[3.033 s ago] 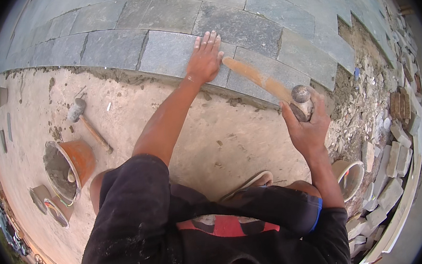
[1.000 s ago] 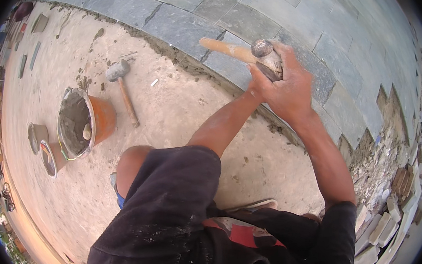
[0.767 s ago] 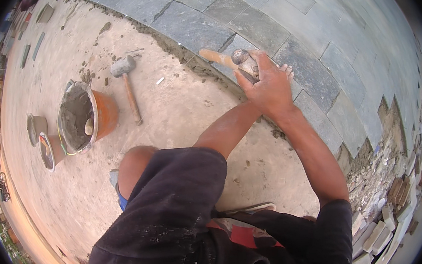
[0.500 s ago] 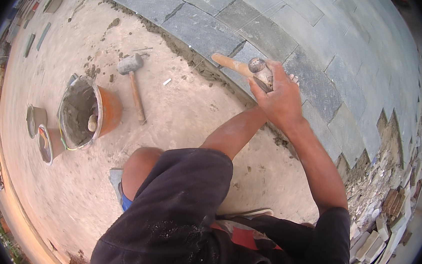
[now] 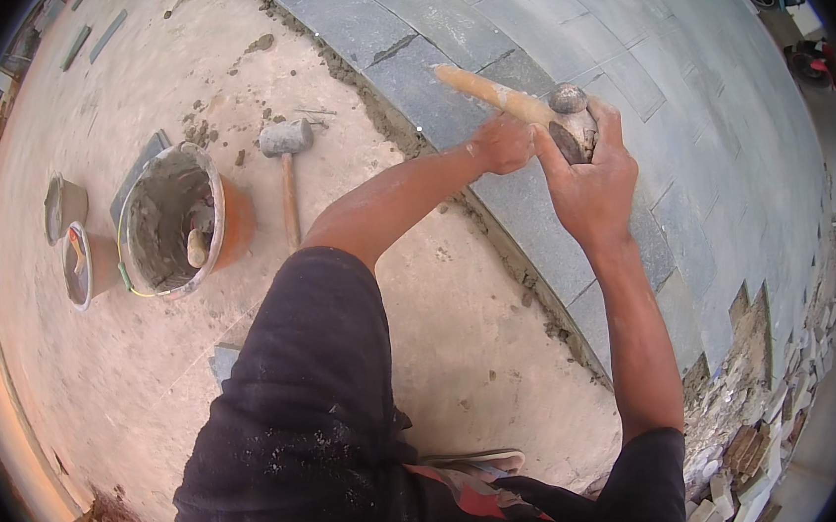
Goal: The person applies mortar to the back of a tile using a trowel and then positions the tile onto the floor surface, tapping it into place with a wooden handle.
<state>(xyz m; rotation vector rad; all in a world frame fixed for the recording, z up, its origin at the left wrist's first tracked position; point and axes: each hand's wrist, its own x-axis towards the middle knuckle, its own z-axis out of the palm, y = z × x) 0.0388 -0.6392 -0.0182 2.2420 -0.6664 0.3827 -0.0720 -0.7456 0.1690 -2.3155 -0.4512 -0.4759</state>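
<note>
My right hand (image 5: 595, 186) is closed around the head end of a wooden-handled tool (image 5: 493, 90). This head is mortar-smeared, with a dark rounded knob and a dark oval part showing. Its pale handle points up and left over the grey stone slabs (image 5: 433, 91). My left hand (image 5: 505, 144) is curled just below the handle, close to my right fingers. What it grips, if anything, is hidden. Both hands are above the paved strip, near its mortar-lined edge (image 5: 494, 220).
To the left, an orange bucket (image 5: 236, 222) holds wet mortar and a handled tool. Two smaller buckets (image 5: 65, 207) stand beyond it. A grey-headed mallet (image 5: 287, 163) lies on the concrete. Broken tile pieces (image 5: 744, 461) are piled at the lower right.
My right hand and the tool have shifted right and slightly up in the picture. My left hand, earlier hidden behind the right one, now shows beside the handle. The view has swung too.
</note>
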